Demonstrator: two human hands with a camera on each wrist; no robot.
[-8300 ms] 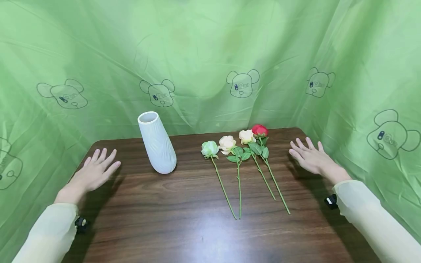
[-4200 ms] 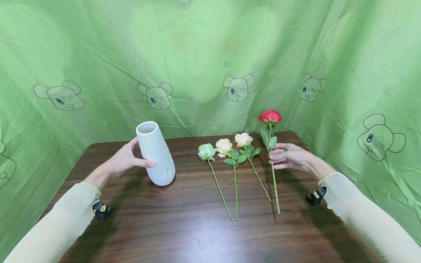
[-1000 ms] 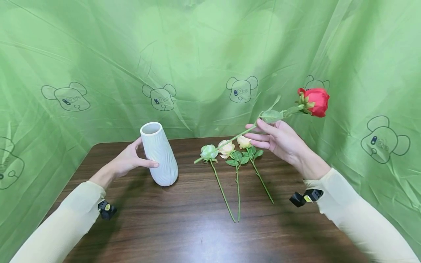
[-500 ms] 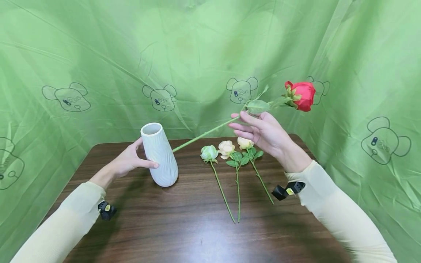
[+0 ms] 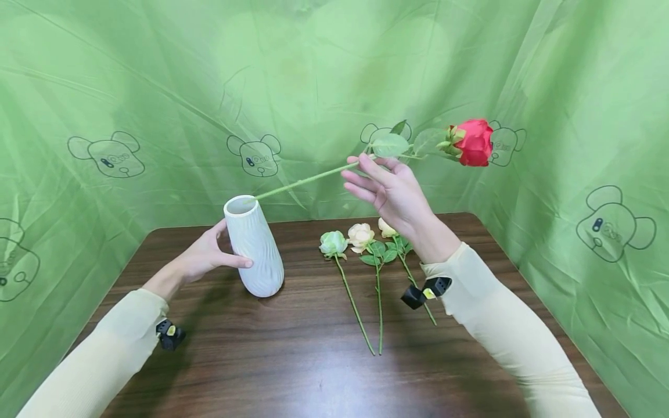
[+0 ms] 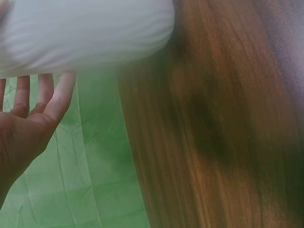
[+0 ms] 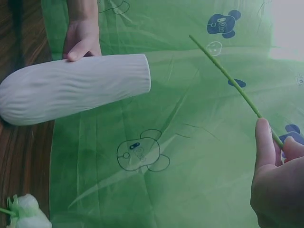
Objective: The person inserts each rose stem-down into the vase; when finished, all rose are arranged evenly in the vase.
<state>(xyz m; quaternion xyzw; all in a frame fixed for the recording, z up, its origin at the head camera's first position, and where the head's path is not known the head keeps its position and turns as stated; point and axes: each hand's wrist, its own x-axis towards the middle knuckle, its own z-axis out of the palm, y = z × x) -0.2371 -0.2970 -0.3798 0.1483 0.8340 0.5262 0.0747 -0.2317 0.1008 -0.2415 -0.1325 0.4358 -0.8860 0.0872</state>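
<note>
Your left hand (image 5: 206,258) wraps the white vase (image 5: 254,245) from its left side, thumb across the front and fingers hidden behind the ribbed wall. In the left wrist view those fingers (image 6: 45,97) lie nearly straight against the vase (image 6: 80,35), which is blurred and cut off at the top edge there. The vase stands on the dark wood table (image 5: 292,371), leaning a little to the left, its base just right of your hand.

The cut end of the red rose's stem (image 5: 303,182) sits at the vase's mouth in the head view; you cannot tell from it whether the tip is inside the rim. The right wrist view shows the stem (image 7: 223,71) apart from the vase's open end (image 7: 76,88), though depth is hard to judge.

Three more roses lie flat on the table: a pale green one (image 5: 333,242), a cream one (image 5: 361,234) and a peach one (image 5: 387,227), the last partly hidden behind your right wrist.

Your right hand (image 5: 389,188) is raised above them and pinches the stem below the leaves, thumb and forefinger closed on it, the other fingers loosely spread. The red rose (image 5: 474,142) hangs out to the right, the stem slanting down leftward.

The green backdrop (image 5: 575,87) carries printed bear heads; the small marks on their faces are too small to read.
</note>
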